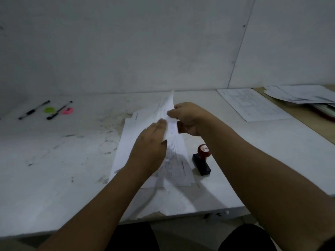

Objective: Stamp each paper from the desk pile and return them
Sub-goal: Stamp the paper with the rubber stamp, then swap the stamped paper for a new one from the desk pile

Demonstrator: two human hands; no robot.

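Both hands are on one sheet (167, 105), held up off the pile (178, 165). The right hand (188, 118) pinches the sheet's edge between thumb and fingers, so that one's definitely holding paper. The left hand (150, 142) has its fingers fairly straight against the sheet's left side with the thumb close by. Honestly can't tell if it's gripping or just steadying. The sheet stands tilted, far corner up in the air, lower part between the two hands and just above the pile. There's a faint bluish patch on it between the hands, too blurry to call a stamp mark.

Looks like the step is shifting a single sheet. To do it well, the person should check that only one sheet comes up, keep it from creasing, and lay it flat and square before any stamping.

The stamp (201, 158), red knob on a black base, sits on the worktop (54, 169) just right of the pile, below the right forearm. The right hand is the nearer one to it.

Further out: a pen (34, 109), a second pen (59, 110), a green disc (49, 109) and a pink disc (67, 110) far left. A loose form (252, 104) and a messy stack (304, 96) sit far right.
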